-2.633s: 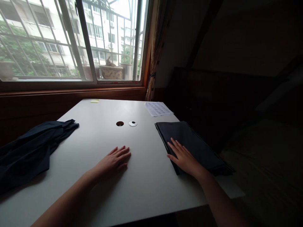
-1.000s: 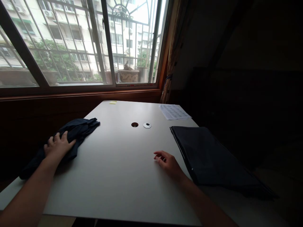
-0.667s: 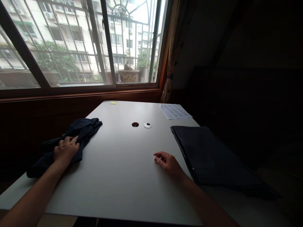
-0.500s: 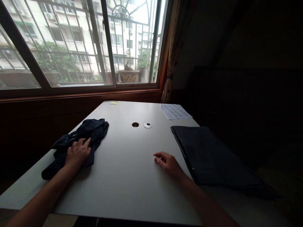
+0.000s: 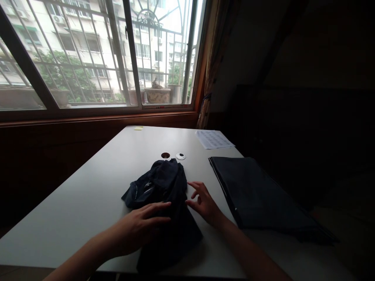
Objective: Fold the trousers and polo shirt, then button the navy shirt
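A crumpled navy cloth [image 5: 166, 175], perhaps a garment, lies in the middle of the white table [image 5: 84, 195]. White stitching or a mark shows on its left part. My left hand [image 5: 137, 226] rests over the near left side of the cloth, fingers stretched out and not closed on it. At the cloth's right edge, my right hand [image 5: 203, 203] is open, thumb and fingers apart, the fingertips close to the fabric. Whether they touch it, I cannot tell.
On the right side of the table lies a flat folded dark cloth stack [image 5: 258, 191]. Printed papers [image 5: 215, 139] sit at the far right corner, a yellow note [image 5: 138, 128] at the far left. A cable hole [image 5: 165, 155] and its round cover [image 5: 181, 156] are beyond the cloth.
The crumpled cloth has moved from the table's left side to the middle, and my left hand has come right with it. My right hand has spread its fingers beside the cloth.
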Demonstrator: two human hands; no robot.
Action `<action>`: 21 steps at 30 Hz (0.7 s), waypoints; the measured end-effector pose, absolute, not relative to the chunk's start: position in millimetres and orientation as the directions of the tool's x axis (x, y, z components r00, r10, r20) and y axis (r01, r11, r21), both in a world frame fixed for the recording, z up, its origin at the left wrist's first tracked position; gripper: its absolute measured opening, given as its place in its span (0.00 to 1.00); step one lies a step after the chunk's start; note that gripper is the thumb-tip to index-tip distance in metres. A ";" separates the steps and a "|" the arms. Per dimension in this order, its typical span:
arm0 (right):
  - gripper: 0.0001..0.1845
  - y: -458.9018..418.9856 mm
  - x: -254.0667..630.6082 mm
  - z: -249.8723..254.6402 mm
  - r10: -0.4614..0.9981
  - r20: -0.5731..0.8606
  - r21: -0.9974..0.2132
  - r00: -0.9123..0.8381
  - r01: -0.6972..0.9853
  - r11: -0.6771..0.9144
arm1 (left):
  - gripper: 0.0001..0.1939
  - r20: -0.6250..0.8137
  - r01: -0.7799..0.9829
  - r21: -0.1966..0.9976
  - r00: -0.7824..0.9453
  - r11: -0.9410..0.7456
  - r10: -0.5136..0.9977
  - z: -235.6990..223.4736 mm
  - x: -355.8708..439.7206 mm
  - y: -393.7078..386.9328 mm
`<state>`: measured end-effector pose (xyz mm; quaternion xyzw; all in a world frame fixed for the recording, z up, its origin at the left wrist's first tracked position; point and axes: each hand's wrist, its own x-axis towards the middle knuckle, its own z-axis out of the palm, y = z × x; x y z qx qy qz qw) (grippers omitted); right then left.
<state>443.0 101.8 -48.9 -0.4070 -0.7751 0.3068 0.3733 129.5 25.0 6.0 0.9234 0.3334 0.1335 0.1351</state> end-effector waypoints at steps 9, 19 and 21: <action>0.28 97.4 433.2 -47.3 0.711 0.224 -0.615 -0.667 0.470 0.634 | 0.30 0.481 0.809 0.134 0.452 -0.573 0.751 -6.3 89.2 57.2; 0.14 95.7 432.6 -46.2 0.747 0.279 -0.520 -0.604 0.559 0.646 | 0.13 0.363 0.868 0.375 0.185 -0.325 0.913 -21.4 37.0 68.5; 0.14 98.3 439.1 -41.0 0.792 0.321 -0.538 -0.519 0.588 0.604 | 0.13 0.412 0.846 0.435 0.117 -0.308 0.903 -11.2 35.2 65.9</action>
